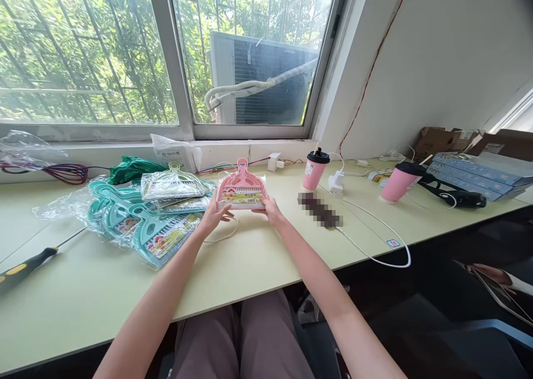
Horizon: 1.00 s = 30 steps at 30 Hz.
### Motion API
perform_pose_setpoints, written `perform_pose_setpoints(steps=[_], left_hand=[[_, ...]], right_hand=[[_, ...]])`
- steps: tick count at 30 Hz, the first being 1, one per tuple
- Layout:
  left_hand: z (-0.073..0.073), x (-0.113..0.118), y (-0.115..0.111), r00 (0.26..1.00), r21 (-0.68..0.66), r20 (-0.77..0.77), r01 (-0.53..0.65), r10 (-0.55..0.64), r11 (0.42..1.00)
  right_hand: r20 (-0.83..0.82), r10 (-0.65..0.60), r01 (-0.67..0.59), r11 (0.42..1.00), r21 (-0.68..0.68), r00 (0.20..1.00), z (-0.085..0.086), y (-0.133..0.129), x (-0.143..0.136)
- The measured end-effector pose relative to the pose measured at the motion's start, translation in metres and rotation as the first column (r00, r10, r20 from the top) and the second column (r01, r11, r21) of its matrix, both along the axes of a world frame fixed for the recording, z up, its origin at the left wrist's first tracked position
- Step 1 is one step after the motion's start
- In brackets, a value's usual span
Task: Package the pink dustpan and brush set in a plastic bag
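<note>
Both hands (244,212) grip bagged pink dustpan (240,189); teal dustpans (141,223) bagged beside.

Pink packaged dustpan (240,190) stands tilted on the table, handle up.

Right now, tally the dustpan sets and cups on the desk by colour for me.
Pink dustpan set, held by left hand and right hand: 1
Teal dustpan sets in the pile: at least 3; overlap hides the exact number
Pink cups, upright and tipped: 2
Total: at least 6
</note>
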State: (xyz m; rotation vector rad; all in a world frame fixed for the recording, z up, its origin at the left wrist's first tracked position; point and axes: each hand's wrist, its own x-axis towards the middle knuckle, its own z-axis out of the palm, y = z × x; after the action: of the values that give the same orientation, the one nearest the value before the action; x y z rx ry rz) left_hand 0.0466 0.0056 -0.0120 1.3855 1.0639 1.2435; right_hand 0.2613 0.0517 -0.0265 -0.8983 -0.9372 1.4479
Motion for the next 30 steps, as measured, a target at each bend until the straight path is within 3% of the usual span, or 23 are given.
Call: perform_pose_setpoints(steps=[4,8,13,17,20,21,24,27,28,30], left_hand=[[0.0,-0.008,0.006,0.999,-0.072,0.045,-0.013,0.017,0.997],[0.001,-0.012,0.009,0.992,-0.171,0.067,-0.09,0.102,0.981],[-0.002,-0.004,0.007,0.984,-0.191,0.079,-0.141,0.158,0.971],[0.003,0.001,0.003,0.979,-0.17,0.132,-0.134,0.157,0.976],[0.01,-0.008,0.004,0.939,-0.16,0.23,-0.222,0.255,0.962],[0.012,-0.015,0.006,0.911,-0.145,0.265,-0.287,0.316,0.947],[0.017,-0.046,0.009,0.772,-0.122,0.349,-0.525,0.531,0.842],[0.018,-0.084,0.007,0.56,-0.193,0.347,-0.742,0.752,0.642],[0.018,-0.096,0.006,0.52,-0.197,0.309,-0.784,0.797,0.588],[0.017,-0.114,0.006,0.497,-0.197,0.25,-0.814,0.831,0.547]], right_hand=[[-0.02,0.042,-0.042,0.999,-0.02,0.999,0.0,-0.006,-0.005],[-0.078,0.082,-0.091,0.988,-0.126,0.994,-0.002,-0.01,-0.013],[-0.066,0.047,-0.06,0.975,-0.214,0.997,-0.002,-0.011,-0.018],[-0.001,0.072,-0.072,0.983,-0.169,0.997,-0.002,-0.015,-0.016],[-0.015,0.275,-0.276,0.961,-0.034,0.961,0.0,-0.019,-0.012],[-0.026,0.29,-0.29,0.957,0.003,0.957,0.0,-0.02,-0.011],[0.003,0.208,-0.208,0.978,-0.008,0.978,-0.001,-0.018,-0.004],[0.016,0.074,-0.072,0.994,-0.082,0.997,-0.004,-0.012,0.001],[0.011,0.039,-0.037,0.994,-0.103,0.999,-0.005,-0.01,0.002],[0.004,-0.008,0.008,0.991,-0.131,1.0,-0.006,-0.008,0.003]])
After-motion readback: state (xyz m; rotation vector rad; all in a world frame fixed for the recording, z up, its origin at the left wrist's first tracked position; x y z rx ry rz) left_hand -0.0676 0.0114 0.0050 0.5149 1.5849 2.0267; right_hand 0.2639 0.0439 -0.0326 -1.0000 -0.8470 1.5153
